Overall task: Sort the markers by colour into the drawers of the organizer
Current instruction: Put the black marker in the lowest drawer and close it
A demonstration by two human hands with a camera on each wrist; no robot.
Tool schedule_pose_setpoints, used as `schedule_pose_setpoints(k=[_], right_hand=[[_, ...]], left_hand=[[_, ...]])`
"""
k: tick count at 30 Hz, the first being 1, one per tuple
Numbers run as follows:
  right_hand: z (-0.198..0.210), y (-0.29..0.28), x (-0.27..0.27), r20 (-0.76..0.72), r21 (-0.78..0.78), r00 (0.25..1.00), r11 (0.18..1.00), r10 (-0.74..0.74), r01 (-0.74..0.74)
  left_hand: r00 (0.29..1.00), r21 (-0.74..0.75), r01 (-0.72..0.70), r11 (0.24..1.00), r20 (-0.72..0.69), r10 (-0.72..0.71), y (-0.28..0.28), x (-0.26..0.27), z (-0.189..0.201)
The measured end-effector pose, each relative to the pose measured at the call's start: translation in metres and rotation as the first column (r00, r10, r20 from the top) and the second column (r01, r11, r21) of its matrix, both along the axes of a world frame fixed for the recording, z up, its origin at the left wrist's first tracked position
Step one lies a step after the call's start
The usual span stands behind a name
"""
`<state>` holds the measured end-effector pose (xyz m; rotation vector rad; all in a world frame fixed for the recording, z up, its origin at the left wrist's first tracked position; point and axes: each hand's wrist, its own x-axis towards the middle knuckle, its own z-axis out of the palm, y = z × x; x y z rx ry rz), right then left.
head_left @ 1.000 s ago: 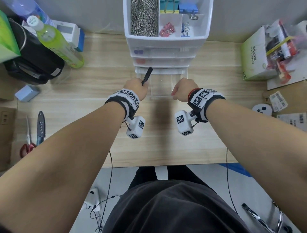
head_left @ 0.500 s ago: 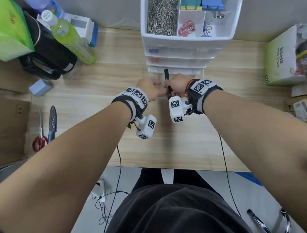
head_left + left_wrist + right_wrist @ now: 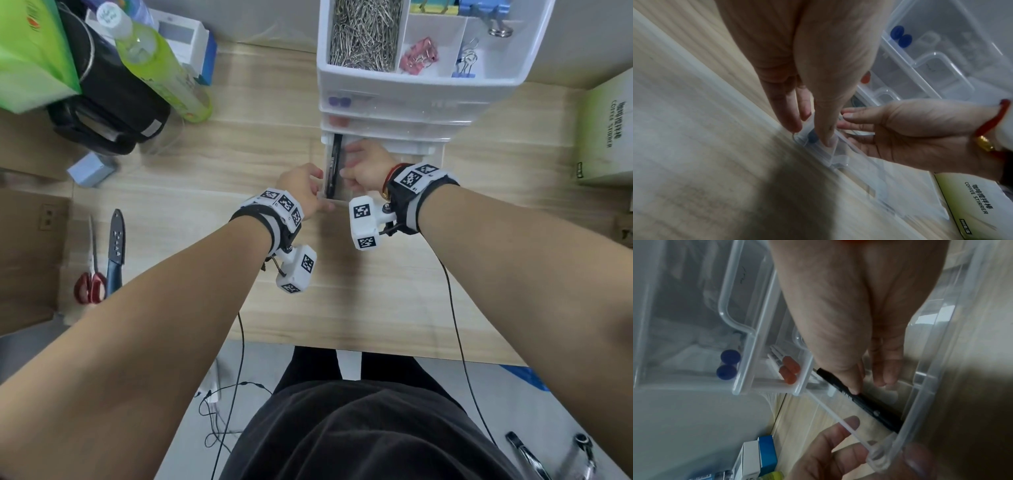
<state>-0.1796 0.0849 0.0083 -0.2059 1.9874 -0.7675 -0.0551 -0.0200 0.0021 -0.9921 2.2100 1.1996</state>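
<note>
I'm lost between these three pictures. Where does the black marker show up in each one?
Head: black marker lies along the left side of the open bottom drawer, between the two hands.
Left wrist: only its dark end shows, behind the drawer's front wall by the left thumb.
Right wrist: it runs diagonally at centre, under the right fingertips.
Shared landmark: the blue marker caps in the top drawer.

Count: black marker [image 3: 334, 164] ×1; blue-capped markers [image 3: 727, 364] ×2; red-capped markers [image 3: 789, 369] ×2; organizer [image 3: 404, 85] ×1, three drawers; scissors [image 3: 90, 277] ×1.
</note>
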Motion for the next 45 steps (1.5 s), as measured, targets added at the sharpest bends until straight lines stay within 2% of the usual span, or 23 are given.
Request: schedule_pose_setpoints(k=[7,11,16,21,23,25,27,29,33,38,45], right_hand=[[-0.002,0.001,-0.002,0.066,-0.05,0.996,0.998,0.053,-0.05],[0.013,0.017,-0.012,-0.005,-0.009,0.997,0.997,0.078,-0.078],[0.041,0.063,-0.037,-0.145,0.205,0.979,0.972,0.145,-0.114],[0.061,0.107,-0.054,-0.274,0.487,0.921,0.866,0.278,-0.117],[0.062,0.121,-0.055,-0.237,0.559,0.915,0.816,0.325,-0.145],[0.055,0.132,-0.053,-0.124,0.59,0.916,0.771,0.382,-0.241],[0.048,0.137,-0.049,-0.027,0.578,0.906,0.746,0.422,-0.33],[0.04,0.137,-0.046,-0.027,0.525,0.918,0.787,0.397,-0.325],[0.028,0.128,-0.048,-0.175,0.424,0.94,0.884,0.292,-0.196],[0.022,0.123,-0.063,-0.305,0.33,0.939,0.943,0.157,-0.05],[0.023,0.113,-0.084,-0.366,0.27,0.913,0.959,0.181,-0.082]], left_hand=[[1.0,-0.068,0.018,0.998,-0.011,-0.018,0.0,-0.002,-0.004],[0.999,-0.079,0.036,0.996,-0.005,-0.036,-0.003,-0.004,0.0],[0.998,-0.077,0.054,0.996,0.033,-0.051,-0.008,-0.012,0.014],[0.995,-0.111,0.088,0.99,0.054,-0.082,-0.003,-0.022,0.024],[0.995,-0.107,0.084,0.991,0.066,-0.077,0.0,-0.024,0.027],[0.995,-0.108,0.074,0.991,0.073,-0.066,0.001,-0.025,0.028],[0.995,-0.121,0.071,0.99,0.076,-0.062,0.001,-0.026,0.027],[0.995,-0.133,0.073,0.988,0.08,-0.063,0.002,-0.026,0.025],[0.998,-0.161,0.032,0.986,0.056,-0.024,0.002,-0.026,0.025],[0.999,-0.219,-0.051,0.974,-0.012,0.05,-0.007,-0.038,0.025],[0.996,-0.323,0.031,0.946,-0.072,-0.057,-0.02,-0.061,0.019]])
